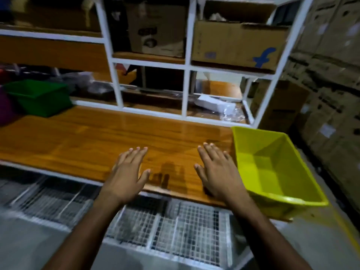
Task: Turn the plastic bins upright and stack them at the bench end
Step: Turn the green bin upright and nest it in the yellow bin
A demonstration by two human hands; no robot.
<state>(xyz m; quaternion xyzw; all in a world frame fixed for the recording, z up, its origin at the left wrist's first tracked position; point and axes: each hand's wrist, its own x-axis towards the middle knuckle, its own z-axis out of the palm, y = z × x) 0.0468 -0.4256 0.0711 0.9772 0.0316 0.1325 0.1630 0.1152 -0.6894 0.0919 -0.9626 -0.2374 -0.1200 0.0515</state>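
Your left hand (126, 172) and right hand (216, 170) lie over the near part of the wooden bench (87, 137), palms down, fingers straight and slightly spread; neither holds anything. Whether the palms touch the wood or hang just above it cannot be told, though dark reflections of the fingers show on the glossy surface between the two hands.

The yellow-green bin (272, 166) stands upright, mouth up, at the right end of the bench, at about 3 o'clock from your right hand. Its near left wall is just beside the little-finger edge of that hand; contact cannot be confirmed. Its near corner overhangs the bench front.

The green bin (39, 98) sits at the far left of the bench, at about 10 o'clock from your left hand and well apart from it. It is tilted, its open side not clearly readable. A purple object (5, 110), cut off by the picture's edge, touches or stands just beside it on the left.

Behind the bench, at 12 o'clock, rises a white shelf frame (186, 90) holding cardboard boxes (233, 43) and a white wrapped packet (214, 106). Below the bench front is a white wire grid (175, 228).
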